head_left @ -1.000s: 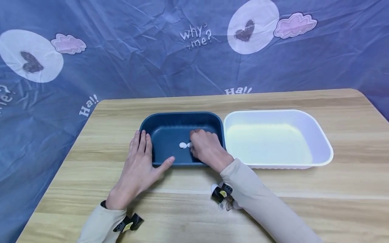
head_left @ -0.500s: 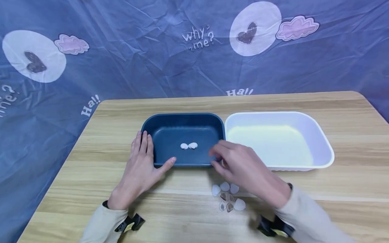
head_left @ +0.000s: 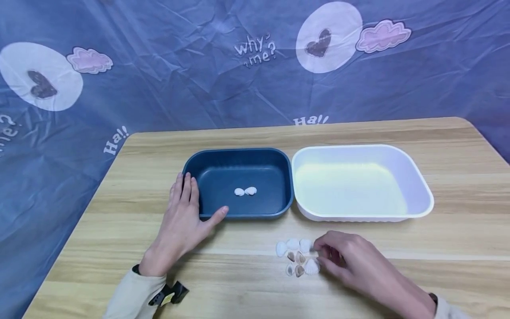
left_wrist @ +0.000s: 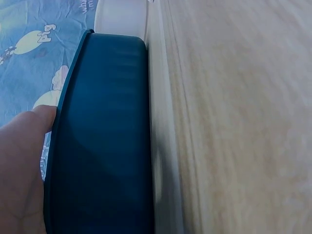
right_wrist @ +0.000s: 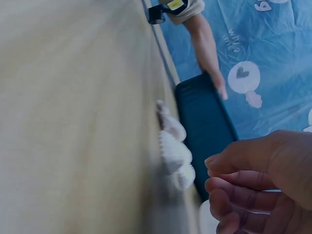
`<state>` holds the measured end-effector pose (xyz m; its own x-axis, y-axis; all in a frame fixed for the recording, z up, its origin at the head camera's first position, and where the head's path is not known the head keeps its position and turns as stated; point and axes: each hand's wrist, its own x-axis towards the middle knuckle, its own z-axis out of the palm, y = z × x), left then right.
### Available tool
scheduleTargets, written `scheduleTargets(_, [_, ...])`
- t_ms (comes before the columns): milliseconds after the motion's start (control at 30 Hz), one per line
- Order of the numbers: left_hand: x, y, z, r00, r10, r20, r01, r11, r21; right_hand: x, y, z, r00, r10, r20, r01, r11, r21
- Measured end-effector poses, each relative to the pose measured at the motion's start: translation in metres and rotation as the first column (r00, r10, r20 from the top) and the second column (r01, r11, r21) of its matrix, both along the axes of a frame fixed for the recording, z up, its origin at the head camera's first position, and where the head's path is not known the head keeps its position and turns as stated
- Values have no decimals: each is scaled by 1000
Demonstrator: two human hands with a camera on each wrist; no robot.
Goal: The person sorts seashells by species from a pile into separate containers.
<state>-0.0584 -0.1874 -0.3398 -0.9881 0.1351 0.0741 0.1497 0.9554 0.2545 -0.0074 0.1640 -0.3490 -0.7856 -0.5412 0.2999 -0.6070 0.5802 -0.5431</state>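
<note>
My left hand (head_left: 181, 223) rests at the near left corner of a dark blue tray (head_left: 243, 215), fingers straight along its left rim and thumb over the front rim. Two small white seashells (head_left: 250, 191) lie side by side inside that tray. Beside a small group of seashells on the table, my right hand (head_left: 354, 261) hovers with loosely bent fingers and nothing held between them. Its fingertips come right up to a white shell (head_left: 305, 246) and a larger ribbed white scallop shell (head_left: 312, 267). In the right wrist view, a gap shows between thumb and fingers, beside the white shells (right_wrist: 174, 148).
A white tray (head_left: 423, 208) stands right against the blue one. Smaller brown shells (head_left: 300, 257) lie among the white ones on the wooden table (head_left: 239, 283). Behind the table hangs a blue printed cloth (head_left: 179, 66).
My right hand has left the blue tray and moved right and toward me to the shells on the table. A second shell stays behind in the tray, uncovered. The left hand keeps its place.
</note>
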Motion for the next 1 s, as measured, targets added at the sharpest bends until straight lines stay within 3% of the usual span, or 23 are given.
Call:
scheduleTargets(233, [1, 2, 1, 1000, -4, -1, 4, 1000, 8, 0, 1, -10, 999, -32, 29, 33, 999, -32])
scheduleTargets(367, [1, 1, 1, 1000, -3, 8, 3, 1000, 8, -2, -3, -14, 995, -93, 41, 94, 995, -26])
scheduleTargets(500, [2, 0, 1, 1000, 2, 5, -2, 1000, 7, -6, -9, -15, 982, -183, 42, 182, 983, 14])
scheduleTargets(667, [3, -1, 1, 1000, 6, 14, -6, 1000, 3, -10, -17, -14, 971, -237, 37, 233, 969, 82])
scheduleTargets(867, [3, 0, 2, 1000, 3, 9, -3, 1000, 8, -9, -19, -11, 970, -242, 26, 238, 966, 99])
scheduleTargets(1000, [3, 1, 2, 1000, -2, -1, 2, 1000, 11, -9, -16, -12, 984, -173, -39, 175, 982, 71])
